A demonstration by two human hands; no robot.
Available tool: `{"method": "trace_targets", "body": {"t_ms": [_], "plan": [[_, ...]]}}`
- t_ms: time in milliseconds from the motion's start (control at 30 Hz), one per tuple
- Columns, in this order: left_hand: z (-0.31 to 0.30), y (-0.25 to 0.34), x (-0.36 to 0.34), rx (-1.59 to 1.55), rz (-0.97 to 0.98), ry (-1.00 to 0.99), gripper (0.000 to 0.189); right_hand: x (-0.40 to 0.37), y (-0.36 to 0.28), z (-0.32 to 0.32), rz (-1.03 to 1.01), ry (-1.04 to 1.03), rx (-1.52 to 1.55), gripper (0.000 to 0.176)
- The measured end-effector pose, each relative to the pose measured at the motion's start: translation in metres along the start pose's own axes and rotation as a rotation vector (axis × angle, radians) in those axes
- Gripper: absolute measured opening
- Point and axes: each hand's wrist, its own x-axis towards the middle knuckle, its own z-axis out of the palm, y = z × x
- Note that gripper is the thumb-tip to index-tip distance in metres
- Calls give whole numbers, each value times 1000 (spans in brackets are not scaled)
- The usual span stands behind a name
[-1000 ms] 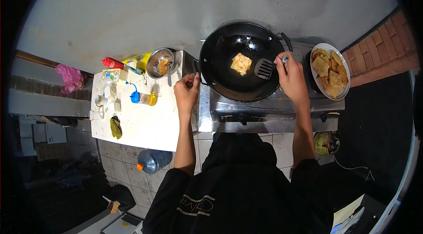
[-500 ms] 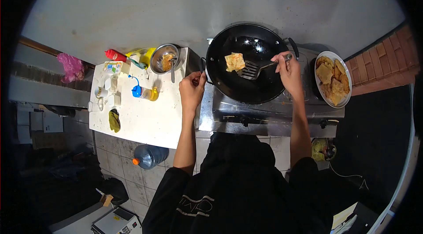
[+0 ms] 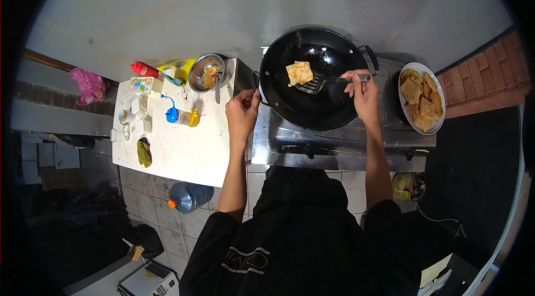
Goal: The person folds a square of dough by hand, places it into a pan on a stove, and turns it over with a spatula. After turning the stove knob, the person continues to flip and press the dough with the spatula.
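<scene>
A black wok rests on the steel gas stove. My left hand is closed on the wok's left handle, which my fingers partly cover. With my right hand I grip the handle of a slotted spatula, fingers wrapped round it. The spatula's blade reaches to a square piece of golden flatbread in the left half of the wok, and its tip seems to lie at or under the piece's lower right edge. Oil glistens at the wok's bottom.
At the stove's right stands an oval plate of fried pieces. On the white table are a metal bowl with a spoon, a blue-capped oil bottle, a red bottle and a green cloth. A water jug lies below.
The spatula's blade has shifted slightly up and the flatbread piece has turned and moved up and right a little. My left hand stays at the wok handle.
</scene>
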Motion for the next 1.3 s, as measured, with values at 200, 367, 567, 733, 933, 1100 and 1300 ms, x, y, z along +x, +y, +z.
{"method": "trace_targets", "body": {"t_ms": [200,367,567,733,933,1100,1300], "plan": [[0,0,-1,-7,-13,-1,28,-5,-28,-22,7,4,-88,11],[-4,9,-2,-26,-71,-37,30,4,-67,-32,57,-50,-301,16],[1,-1,-2,-8,-65,-10,31,30,-87,-18,1,-192,-497,21],[2,2,-4,-8,-46,23,29,75,-82,11,-49,-258,-656,29],[1,0,-4,1,-20,29,29,118,-104,55,-69,-323,-637,35],[1,1,-3,-13,-79,-1,28,133,-91,60,-127,-222,-453,34],[2,-3,-3,-35,-97,-4,26,117,-79,28,-86,-199,-434,27]]}}
